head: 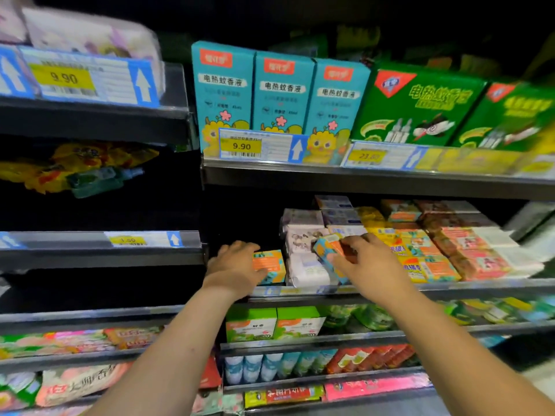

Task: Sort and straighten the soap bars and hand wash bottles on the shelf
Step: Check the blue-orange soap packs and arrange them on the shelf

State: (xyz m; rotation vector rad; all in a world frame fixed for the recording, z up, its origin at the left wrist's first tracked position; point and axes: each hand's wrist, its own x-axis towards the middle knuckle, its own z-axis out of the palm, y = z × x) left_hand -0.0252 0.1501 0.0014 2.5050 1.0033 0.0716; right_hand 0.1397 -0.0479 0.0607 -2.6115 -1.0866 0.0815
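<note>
While left hand clasps 1 carton on the dark shelf, right hand pinches 1 tilted box.

Far-right soap boxes blurred, orange box half hidden behind left hand

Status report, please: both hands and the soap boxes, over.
Left hand holds left soap box, upright at row's end. Right hand pinches tilted soap box, over white soap packs. The packs lie between the two boxes.
</note>
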